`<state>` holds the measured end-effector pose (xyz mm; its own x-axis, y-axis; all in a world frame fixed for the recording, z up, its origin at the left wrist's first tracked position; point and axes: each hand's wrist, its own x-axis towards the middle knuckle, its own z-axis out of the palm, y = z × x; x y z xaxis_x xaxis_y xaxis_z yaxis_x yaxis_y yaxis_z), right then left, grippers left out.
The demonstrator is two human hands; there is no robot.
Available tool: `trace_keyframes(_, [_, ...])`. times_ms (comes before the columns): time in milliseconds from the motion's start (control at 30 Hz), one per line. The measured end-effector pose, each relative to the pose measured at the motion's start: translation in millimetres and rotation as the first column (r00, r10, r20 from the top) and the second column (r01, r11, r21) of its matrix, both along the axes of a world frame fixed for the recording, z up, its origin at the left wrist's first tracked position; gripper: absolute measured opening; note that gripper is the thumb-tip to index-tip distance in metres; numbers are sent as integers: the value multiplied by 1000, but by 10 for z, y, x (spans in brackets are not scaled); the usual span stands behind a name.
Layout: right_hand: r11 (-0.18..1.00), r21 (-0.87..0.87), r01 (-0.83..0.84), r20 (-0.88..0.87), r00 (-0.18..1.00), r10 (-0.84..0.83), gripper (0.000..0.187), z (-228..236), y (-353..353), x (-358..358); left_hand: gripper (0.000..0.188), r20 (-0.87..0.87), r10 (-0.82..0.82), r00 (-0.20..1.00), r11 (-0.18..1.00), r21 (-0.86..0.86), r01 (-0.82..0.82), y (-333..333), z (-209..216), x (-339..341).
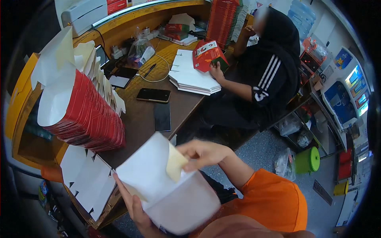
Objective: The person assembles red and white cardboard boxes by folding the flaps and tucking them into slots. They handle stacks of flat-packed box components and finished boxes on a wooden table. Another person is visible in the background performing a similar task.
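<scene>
A white cardboard box blank (166, 186), partly folded up, is held between both my hands in front of me. My left hand (133, 206) supports it from below at its lower left edge. My right hand (200, 154) pinches its top right flap, which shows a pale yellow inner side. A flat stack of white blanks (85, 180) lies on the wooden counter (139, 115) just left of my hands. A long nested row of folded red-and-white boxes (85, 109) lies on its side above that stack.
Two dark phones (154, 95) (162, 117) lie mid-counter. Across the counter a person in a black striped jacket (270, 75) holds a red box (207, 54) over another stack of white blanks (190, 77). A green bucket (307, 160) and plastic bags sit on the floor at right.
</scene>
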<state>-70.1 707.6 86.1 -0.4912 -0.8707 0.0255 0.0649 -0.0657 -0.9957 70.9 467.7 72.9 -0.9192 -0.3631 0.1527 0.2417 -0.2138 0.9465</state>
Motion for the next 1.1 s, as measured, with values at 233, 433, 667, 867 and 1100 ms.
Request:
trace_keyframes(233, [994,12,-110,-3,994,110,53,-381,13,175,67,238,25,971,998,58,-40,179,-112,381])
trace_keyframes(433, [965,253,-67,39,998,59,63,-174,-218,387,59,294,15,956,999,-33,-5,-1,-297,530])
trace_keyframes(667, [990,99,-100,-87,990,109,70,-351,-254,463,54,484,243,841,970,-145,-197,-182,-602,623])
trace_keyframes(867, [972,214,97,-2,995,-99,71,-131,-349,530,56,378,308,873,950,-181,-256,-169,-679,636])
trace_keyframes(1100, [983,142,113,108,986,-129,61,-164,-332,456,46,288,154,945,980,-168,-109,-152,-457,505])
